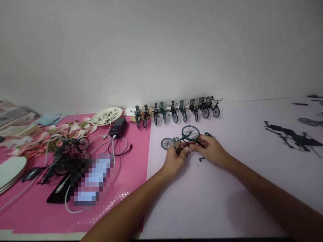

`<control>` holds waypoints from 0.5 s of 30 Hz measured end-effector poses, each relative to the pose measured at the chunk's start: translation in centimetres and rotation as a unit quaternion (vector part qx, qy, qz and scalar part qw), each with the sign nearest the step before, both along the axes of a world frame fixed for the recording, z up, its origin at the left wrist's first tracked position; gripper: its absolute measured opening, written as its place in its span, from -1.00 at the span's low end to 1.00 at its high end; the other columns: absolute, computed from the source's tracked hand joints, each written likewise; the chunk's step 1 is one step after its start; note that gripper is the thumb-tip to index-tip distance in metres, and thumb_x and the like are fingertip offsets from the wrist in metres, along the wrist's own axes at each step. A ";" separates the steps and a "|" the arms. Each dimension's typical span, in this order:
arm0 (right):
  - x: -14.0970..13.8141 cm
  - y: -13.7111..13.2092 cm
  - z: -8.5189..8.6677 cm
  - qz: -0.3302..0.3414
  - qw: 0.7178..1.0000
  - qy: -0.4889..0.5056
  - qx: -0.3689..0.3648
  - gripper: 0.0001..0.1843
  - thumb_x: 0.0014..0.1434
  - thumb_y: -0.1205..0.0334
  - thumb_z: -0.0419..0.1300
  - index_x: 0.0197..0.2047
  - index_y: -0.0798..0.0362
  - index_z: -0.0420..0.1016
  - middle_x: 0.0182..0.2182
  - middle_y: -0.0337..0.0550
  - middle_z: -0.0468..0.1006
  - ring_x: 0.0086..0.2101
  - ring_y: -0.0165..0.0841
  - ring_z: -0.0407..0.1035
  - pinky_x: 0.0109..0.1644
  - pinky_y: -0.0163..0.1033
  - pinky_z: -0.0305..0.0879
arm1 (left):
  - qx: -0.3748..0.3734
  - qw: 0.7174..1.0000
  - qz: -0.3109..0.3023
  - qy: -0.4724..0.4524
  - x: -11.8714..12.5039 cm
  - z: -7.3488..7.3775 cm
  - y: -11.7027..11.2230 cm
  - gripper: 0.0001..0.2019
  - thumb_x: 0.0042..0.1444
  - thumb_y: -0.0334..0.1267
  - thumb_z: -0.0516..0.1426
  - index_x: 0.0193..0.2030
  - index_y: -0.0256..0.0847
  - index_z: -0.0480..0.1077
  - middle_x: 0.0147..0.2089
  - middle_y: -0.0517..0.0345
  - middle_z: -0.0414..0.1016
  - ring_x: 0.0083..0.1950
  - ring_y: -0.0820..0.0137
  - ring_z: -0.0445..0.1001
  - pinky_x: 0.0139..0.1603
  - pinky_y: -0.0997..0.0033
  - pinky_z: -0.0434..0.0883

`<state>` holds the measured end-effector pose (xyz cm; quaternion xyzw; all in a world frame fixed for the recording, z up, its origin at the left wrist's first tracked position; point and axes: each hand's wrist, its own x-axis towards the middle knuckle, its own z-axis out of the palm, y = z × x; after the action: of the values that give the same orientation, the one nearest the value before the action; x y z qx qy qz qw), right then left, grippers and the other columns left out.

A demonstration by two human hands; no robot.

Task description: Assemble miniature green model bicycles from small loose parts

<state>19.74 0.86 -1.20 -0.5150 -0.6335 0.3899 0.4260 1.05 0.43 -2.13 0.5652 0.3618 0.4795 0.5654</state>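
Observation:
Both my hands meet over a small green model bicycle [185, 136] on the pale pink mat [227, 188]. My left hand [174, 159] has its fingers closed round the frame near the middle. My right hand [212, 149] pinches the frame from the right side, near the raised wheel [190, 132]. The other wheel [167, 143] lies to the left, at the bicycle's far end. A few tiny dark parts [201, 159] lie on the mat just under my right hand.
Several finished green model bicycles [176, 112] stand in a row along the wall. Black loose parts [292, 137] lie at the right. On the darker pink mat [131, 174] at the left are a charger [118, 127] with white cables, a plate [106, 116], another model bicycle [63, 156] and a mouse [31, 173].

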 end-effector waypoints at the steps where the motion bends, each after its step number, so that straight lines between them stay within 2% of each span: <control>1: 0.0 0.1 -0.2 -0.006 1.000 0.001 0.003 -0.65 0.11 -0.07 0.40 -0.20 0.01 0.56 -0.26 -0.11 0.65 -0.24 -0.19 0.53 -0.13 -0.08 0.45 | 0.001 1.000 -0.002 -0.002 0.0 0.0 0.0 -0.75 0.22 -0.10 0.29 -0.16 -0.27 0.51 -0.31 0.08 0.53 -0.27 0.38 0.48 -0.12 0.34 0.44; 4: 0.2 0.1 -0.3 -0.017 1.000 -0.010 0.015 -0.62 0.13 -0.11 0.40 -0.21 0.00 0.51 -0.30 -0.15 0.60 -0.27 -0.22 0.50 -0.18 -0.12 0.45 | -0.010 1.000 -0.001 -0.010 0.1 0.0 -0.1 -0.74 0.23 -0.11 0.29 -0.11 -0.28 0.49 -0.31 0.07 0.53 -0.28 0.39 0.48 -0.13 0.34 0.45; 7: 0.2 0.1 -0.1 0.001 1.000 -0.009 0.018 -0.60 0.23 -0.18 0.30 -0.18 0.01 0.51 -0.29 -0.13 0.59 -0.24 -0.21 0.50 -0.18 -0.12 0.46 | -0.021 1.000 0.003 -0.006 0.2 0.1 -0.3 -0.73 0.23 -0.12 0.29 -0.11 -0.29 0.47 -0.32 0.08 0.52 -0.29 0.40 0.48 -0.15 0.35 0.45; 12: 0.0 -0.1 0.4 0.020 0.999 -0.020 0.016 -0.57 0.30 -0.20 0.23 -0.22 0.04 0.54 -0.28 -0.08 0.61 -0.22 -0.20 0.49 -0.12 -0.08 0.46 | -0.043 0.999 0.011 -0.017 0.5 0.3 -0.6 -0.70 0.19 -0.07 0.31 -0.17 -0.24 0.39 -0.31 0.13 0.48 -0.33 0.43 0.47 -0.20 0.37 0.45; 15: -0.1 -0.3 0.6 0.019 0.999 -0.040 0.024 -0.57 0.30 -0.19 0.22 -0.20 0.04 0.55 -0.30 -0.09 0.61 -0.26 -0.23 0.47 -0.16 -0.10 0.43 | -0.042 0.999 0.019 -0.029 0.6 0.2 -0.6 -0.67 0.16 -0.06 0.33 -0.20 -0.20 0.32 -0.28 0.17 0.44 -0.33 0.44 0.48 -0.21 0.39 0.45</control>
<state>19.65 0.60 -0.55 -0.5080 -0.6685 0.3618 0.4052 1.63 -0.13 -1.95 0.5201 0.3761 0.4907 0.5893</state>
